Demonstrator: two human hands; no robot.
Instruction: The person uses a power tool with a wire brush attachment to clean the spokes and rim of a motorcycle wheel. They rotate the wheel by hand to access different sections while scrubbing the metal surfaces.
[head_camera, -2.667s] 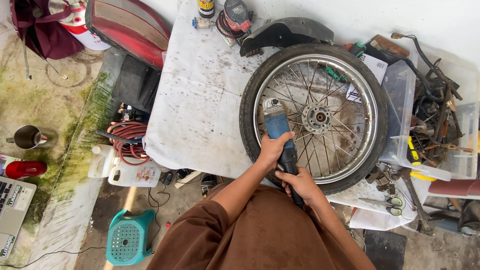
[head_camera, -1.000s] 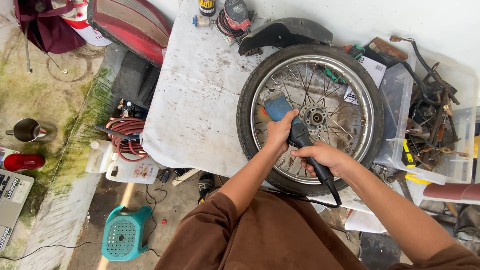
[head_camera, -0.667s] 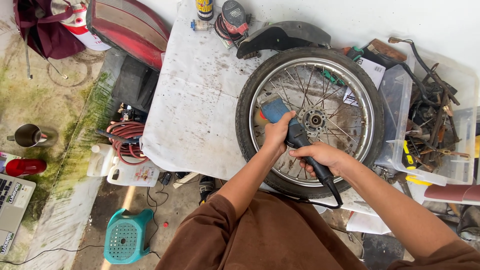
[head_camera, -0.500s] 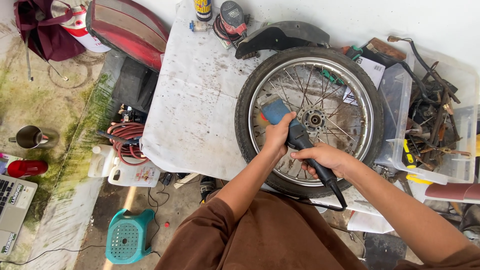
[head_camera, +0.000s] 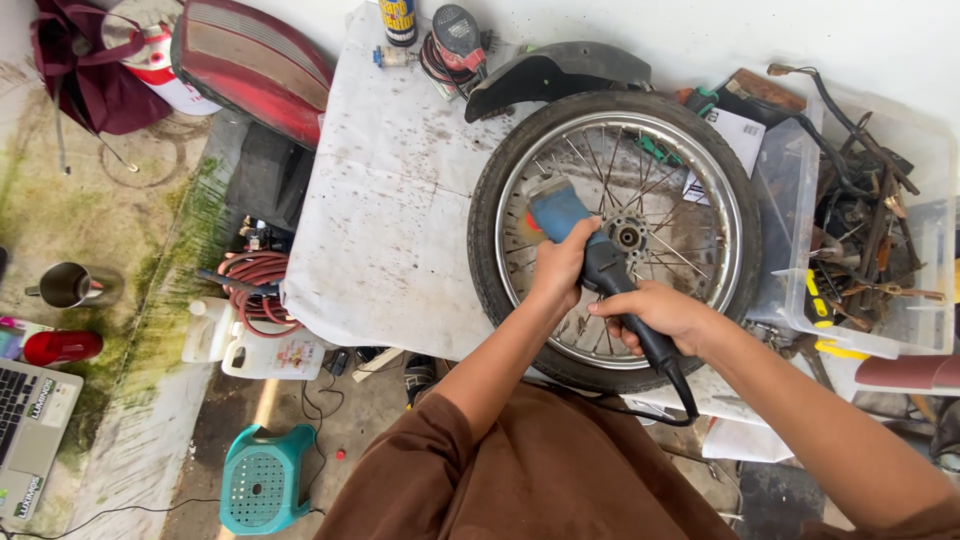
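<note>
Spoked motorcycle wheel (head_camera: 700, 130) flat on table (head_camera: 390, 220). Left hand (head_camera: 562, 262) wrapped round blue grinder (head_camera: 575, 225) body, right hand (head_camera: 660, 312) clamped on rear handle. Tip imo: keep head flat on rim, light pressure, cord (head_camera: 685, 395) clear of spokes.

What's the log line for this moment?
left hand: on grinder head | right hand: gripping handle | wheel: flat on table

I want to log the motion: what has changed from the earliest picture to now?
The power tool swung from pointing straight up to lying slanted over the spokes. The right hand moved out to the right along the handle. The left hand kept its grip near the blue head. The wheel stayed flat on the table.
</note>
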